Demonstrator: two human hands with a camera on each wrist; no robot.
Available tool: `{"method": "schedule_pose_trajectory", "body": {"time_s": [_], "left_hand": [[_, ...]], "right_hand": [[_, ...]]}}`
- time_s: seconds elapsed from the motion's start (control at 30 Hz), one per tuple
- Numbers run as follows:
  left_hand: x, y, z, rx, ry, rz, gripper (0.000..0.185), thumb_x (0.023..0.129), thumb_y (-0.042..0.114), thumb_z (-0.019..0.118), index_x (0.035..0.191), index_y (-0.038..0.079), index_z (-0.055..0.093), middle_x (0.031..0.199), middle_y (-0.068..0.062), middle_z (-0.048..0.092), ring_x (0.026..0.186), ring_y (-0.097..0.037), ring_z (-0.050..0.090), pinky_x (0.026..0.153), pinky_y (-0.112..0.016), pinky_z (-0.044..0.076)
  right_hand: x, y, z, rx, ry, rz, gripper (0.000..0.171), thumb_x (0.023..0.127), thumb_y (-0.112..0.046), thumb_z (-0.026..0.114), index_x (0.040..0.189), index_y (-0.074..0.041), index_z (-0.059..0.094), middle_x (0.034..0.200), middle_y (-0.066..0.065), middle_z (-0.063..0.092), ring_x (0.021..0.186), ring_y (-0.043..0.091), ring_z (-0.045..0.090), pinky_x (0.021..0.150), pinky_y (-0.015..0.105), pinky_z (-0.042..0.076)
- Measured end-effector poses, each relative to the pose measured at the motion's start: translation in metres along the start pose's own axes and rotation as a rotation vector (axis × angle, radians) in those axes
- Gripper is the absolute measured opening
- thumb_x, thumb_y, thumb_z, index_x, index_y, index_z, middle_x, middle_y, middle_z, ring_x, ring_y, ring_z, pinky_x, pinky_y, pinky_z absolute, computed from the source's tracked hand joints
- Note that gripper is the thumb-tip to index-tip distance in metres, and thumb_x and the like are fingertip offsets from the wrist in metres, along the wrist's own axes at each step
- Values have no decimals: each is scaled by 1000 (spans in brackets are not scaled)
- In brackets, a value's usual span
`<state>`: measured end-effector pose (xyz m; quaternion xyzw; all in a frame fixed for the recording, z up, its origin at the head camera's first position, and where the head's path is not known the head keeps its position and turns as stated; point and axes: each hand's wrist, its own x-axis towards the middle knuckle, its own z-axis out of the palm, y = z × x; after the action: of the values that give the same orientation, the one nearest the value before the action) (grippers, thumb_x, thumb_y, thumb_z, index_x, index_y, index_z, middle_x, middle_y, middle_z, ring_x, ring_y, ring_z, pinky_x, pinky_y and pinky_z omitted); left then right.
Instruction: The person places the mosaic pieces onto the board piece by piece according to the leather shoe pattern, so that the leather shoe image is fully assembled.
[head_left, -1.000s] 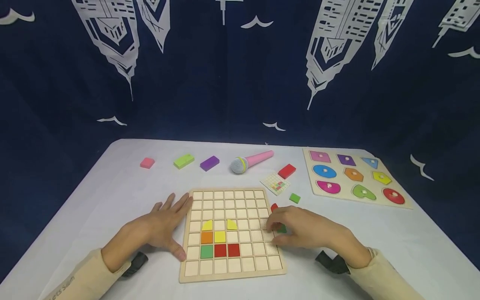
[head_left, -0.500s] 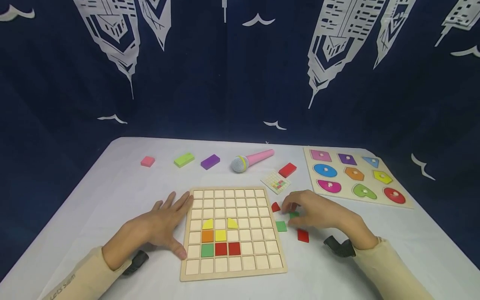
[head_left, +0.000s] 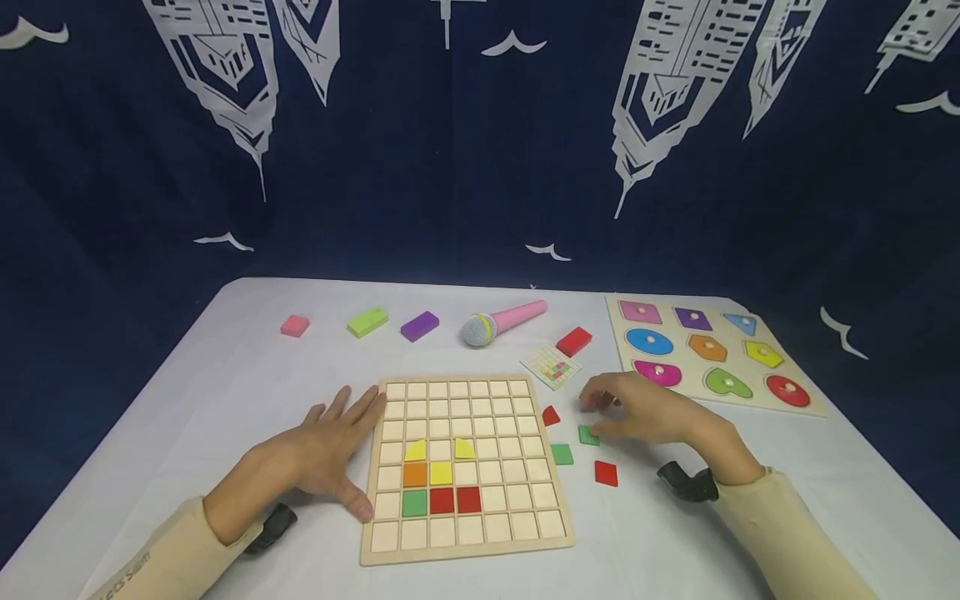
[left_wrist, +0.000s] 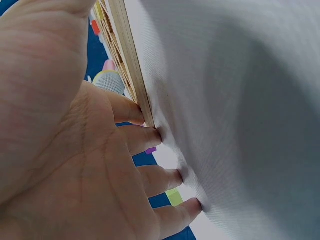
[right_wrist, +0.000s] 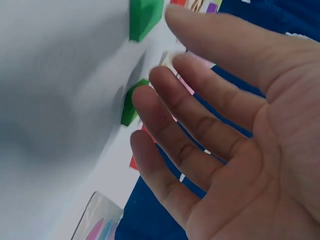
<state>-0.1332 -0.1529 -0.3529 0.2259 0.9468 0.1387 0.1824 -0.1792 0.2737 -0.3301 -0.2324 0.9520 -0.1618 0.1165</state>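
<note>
A wooden grid board (head_left: pixel 468 529) holds several coloured tiles: two yellow quarter-rounds, an orange, a yellow, a green and two red squares. My left hand (head_left: pixel 322 462) rests at its left edge, fingers spread. In the left wrist view, fingers (left_wrist: pixel 142 137) touch the board's side and the cloth. My right hand (head_left: pixel 645 408) hovers right of the board, fingers loosely bent, holding nothing. Its thumb is right at a green tile (head_left: pixel 588 435). Another green tile (right_wrist: pixel 131 102) lies by the fingers in the right wrist view.
Beside the board lie a green square (head_left: pixel 562 454), a red square (head_left: pixel 606 473) and a red quarter-round (head_left: pixel 551 415). Behind are a pattern card (head_left: pixel 551 367), red block (head_left: pixel 573 342), toy microphone (head_left: pixel 502 322), purple block (head_left: pixel 420 326), and a shape puzzle (head_left: pixel 720 400) at right.
My right hand has moved from the board's right edge rightward and away from me, uncovering the red square and green tiles. The left hand stays in place.
</note>
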Motion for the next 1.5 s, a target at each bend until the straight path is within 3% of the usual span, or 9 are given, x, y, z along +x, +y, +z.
{"method": "schedule_pose_trajectory", "body": {"time_s": [0.3,0.47,0.8,1.27,1.5], "left_hand": [[2,-2,1,-6,-5,-8,149,49,69,86,160,2,12,168,-19,5,151,-52,-1,118,-71,9],[2,-2,1,-4,-5,-12,149,49,69,86,160,1,12,168,-20,5,151,-52,-1,118,-71,9],[2,-1,2,-6,-7,-10,149,49,68,86,160,1,12,168,-20,6,151,-52,0,117,-72,10],[1,-1,1,5,-5,4,149,49,67,86,160,1,12,168,-21,6,151,-53,0,117,-73,10],[-1,-1,1,-2,-4,0,148,50,66,87,160,1,12,168,-21,6,151,-53,0,117,-72,10]], "right_hand": [[4,11,4,-10,43,30,44,89,-18,75,128,-7,59,106,3,65,89,16,57,80,32,55],[3,14,4,-45,51,31,45,89,-20,76,129,-7,60,109,5,63,90,16,56,80,32,55],[1,17,6,-78,48,31,40,88,-20,76,125,-11,63,109,3,62,90,14,55,81,32,54],[11,14,8,-107,107,33,20,85,-11,77,102,-12,66,91,-2,63,81,14,53,71,28,51],[17,10,7,-88,92,36,24,84,-11,78,105,-9,66,88,-2,64,76,13,55,70,26,52]]}}
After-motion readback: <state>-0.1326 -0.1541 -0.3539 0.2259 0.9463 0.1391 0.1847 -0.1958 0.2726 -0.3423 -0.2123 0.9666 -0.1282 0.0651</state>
